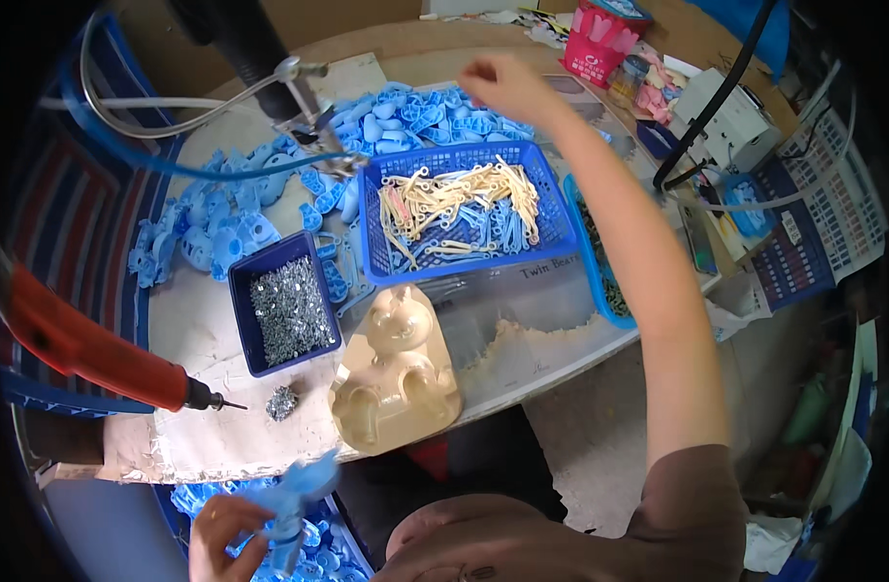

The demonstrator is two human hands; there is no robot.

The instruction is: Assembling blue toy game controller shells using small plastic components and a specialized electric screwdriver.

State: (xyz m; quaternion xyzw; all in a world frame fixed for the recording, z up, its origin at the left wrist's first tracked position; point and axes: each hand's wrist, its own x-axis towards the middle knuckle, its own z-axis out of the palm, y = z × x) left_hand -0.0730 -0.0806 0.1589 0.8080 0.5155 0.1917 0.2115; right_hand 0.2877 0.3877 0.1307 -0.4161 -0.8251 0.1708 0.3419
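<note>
My left hand (pixel 225 535), at the lower left, grips a light blue moulded plastic part (pixel 304 485), somewhat blurred. Beneath it is a blue bin (pixel 347 529) filled with similar blue plastic pieces. Across the table, my right hand (pixel 502 85) is at the edge of a heap of blue plastic parts (pixel 405 116). Its fingers are curled, and whatever is between them is hidden. Between my arms, near the table's front edge, lies a cream-coloured mould (pixel 398 373) with bear-shaped hollows.
A blue basket (pixel 468 267) holds cream and blue looped sticks. Small metal screws fill a dark blue tray (pixel 287 315), with a screw clump (pixel 282 402) nearby. A red electric screwdriver (pixel 95 339) hangs at left; a black tool with a hose (pixel 260 73) hangs above. A light blue tray (pixel 614 301) stands right.
</note>
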